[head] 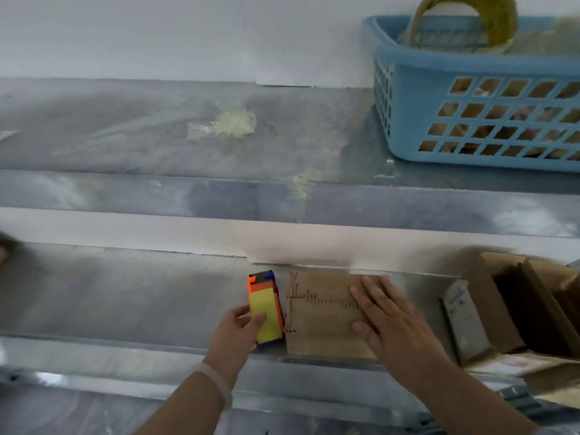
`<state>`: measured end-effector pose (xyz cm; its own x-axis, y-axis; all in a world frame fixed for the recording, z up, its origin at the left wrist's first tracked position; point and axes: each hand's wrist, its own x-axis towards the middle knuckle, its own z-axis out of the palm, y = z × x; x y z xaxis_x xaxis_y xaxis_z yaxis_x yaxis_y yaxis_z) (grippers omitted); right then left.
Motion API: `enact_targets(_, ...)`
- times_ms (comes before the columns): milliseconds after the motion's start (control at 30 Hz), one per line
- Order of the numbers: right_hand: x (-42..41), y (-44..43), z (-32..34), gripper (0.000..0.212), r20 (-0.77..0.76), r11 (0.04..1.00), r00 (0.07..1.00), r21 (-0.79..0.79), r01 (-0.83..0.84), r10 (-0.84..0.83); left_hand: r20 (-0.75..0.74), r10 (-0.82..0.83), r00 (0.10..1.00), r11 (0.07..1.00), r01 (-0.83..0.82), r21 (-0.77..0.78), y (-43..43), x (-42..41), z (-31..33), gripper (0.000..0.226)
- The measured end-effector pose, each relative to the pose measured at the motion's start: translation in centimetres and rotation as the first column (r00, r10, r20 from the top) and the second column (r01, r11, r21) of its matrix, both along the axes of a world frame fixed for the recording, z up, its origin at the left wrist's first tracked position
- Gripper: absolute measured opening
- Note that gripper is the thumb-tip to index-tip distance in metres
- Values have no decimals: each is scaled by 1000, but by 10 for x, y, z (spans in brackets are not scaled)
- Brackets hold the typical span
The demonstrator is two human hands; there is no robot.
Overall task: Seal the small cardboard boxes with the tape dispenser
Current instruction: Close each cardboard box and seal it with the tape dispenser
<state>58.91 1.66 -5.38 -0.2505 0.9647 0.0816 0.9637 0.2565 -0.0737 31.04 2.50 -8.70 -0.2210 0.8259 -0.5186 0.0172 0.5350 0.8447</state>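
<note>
A small brown cardboard box [320, 321] lies flat on the lower grey shelf [125, 296], its flaps down. My right hand [386, 321] rests on the box's right half with straight fingers pressing it. Right beside the box's left edge stands the tape dispenser [266, 306], orange and blue with a yellow roll. My left hand [238, 331] grips the dispenser from the left, thumb on the yellow roll. A white bracelet is on my left wrist.
An open cardboard carton [527, 309] with a small white box [464, 324] leaning on it sits at the right. On the upper shelf stands a blue plastic basket [477, 98] holding a big tape roll [489, 20]. Crumpled tape scrap [232, 122] lies mid-shelf.
</note>
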Motion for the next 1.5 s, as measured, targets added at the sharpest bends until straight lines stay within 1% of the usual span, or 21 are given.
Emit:
enact_targets(100,-2,-1,-4,68,78,1000,997,7,-8,8,136,60,989,995,-70,70,-10,-3,15,13)
enact_targets(333,-15,-2,6,76,148,995,988,-101,-26,41,342,168,924,931,-263,253,-35,-33,63,22)
enact_targets(400,-20,-4,11,85,116,990,993,-140,-1,17,414,141,899,925,-269,269,-38,-37,74,23)
enact_targets(500,-22,-9,20,105,49,997,998,-73,-29,32,548,40,836,930,-232,286,-45,-37,84,36)
enact_targets(533,-23,-12,26,101,-25,998,999,-57,-28,27,594,-9,805,932,-209,297,-48,-34,88,44)
enact_targets(600,-30,-20,41,72,-274,995,962,99,5,22,677,-99,730,939,-156,305,-52,-24,91,63)
enact_targets(633,-36,-24,45,52,-442,985,897,166,54,25,720,-125,683,944,-141,297,-52,-18,91,68)
enact_targets(667,-42,-27,51,39,-622,980,782,171,100,29,764,-146,629,949,-128,287,-53,-10,94,68)
enact_targets(700,-48,-27,52,39,-797,989,604,75,130,-19,801,-177,572,952,-108,287,-53,-2,96,65)
enact_targets(733,-54,-29,56,41,-921,989,366,-106,101,-136,826,-214,522,951,-83,298,-53,7,102,56)
enact_targets(767,-59,-30,61,39,-950,961,150,-277,-1,-274,838,-241,489,950,-56,306,-53,17,106,47)
enact_targets(800,-63,-30,67,35,-914,907,-14,-399,-137,-404,846,-250,470,954,-31,299,-52,26,111,44)
enact_targets(900,-64,-35,80,44,-795,802,-237,-443,-401,-558,834,-254,490,963,48,264,-47,48,113,51)
enact_targets(1000,-58,-37,84,50,-721,830,-433,-373,-415,-541,698,-305,648,947,128,295,-44,60,111,48)
enact_targets(1067,-53,-38,83,48,-686,845,-498,-380,-376,-530,569,-296,767,945,150,289,-43,65,107,39)
enact_targets(1200,-42,-37,84,45,-605,852,-601,-390,-348,-522,318,-301,899,938,220,268,-41,76,99,30)
enact_targets(1267,-34,-34,84,43,-574,850,-629,-391,-353,-525,44,-316,948,883,277,379,-32,75,92,25)
enact_targets(1300,-29,-31,84,42,-559,850,-641,-389,-357,-525,-200,-296,934,805,357,474,-25,72,89,21)
enact_targets(1367,-19,-26,83,42,-569,855,-641,-386,-345,-515,-637,-97,765,625,545,559,-11,62,81,23)
enact_targets(1433,-10,-22,82,41,-631,863,-591,-406,-301,-503,-779,6,627,586,629,511,-2,55,75,43)
enact_targets(1500,-3,-17,82,39,-709,872,-512,-432,-229,-486,-835,-68,546,597,692,405,6,51,69,54)
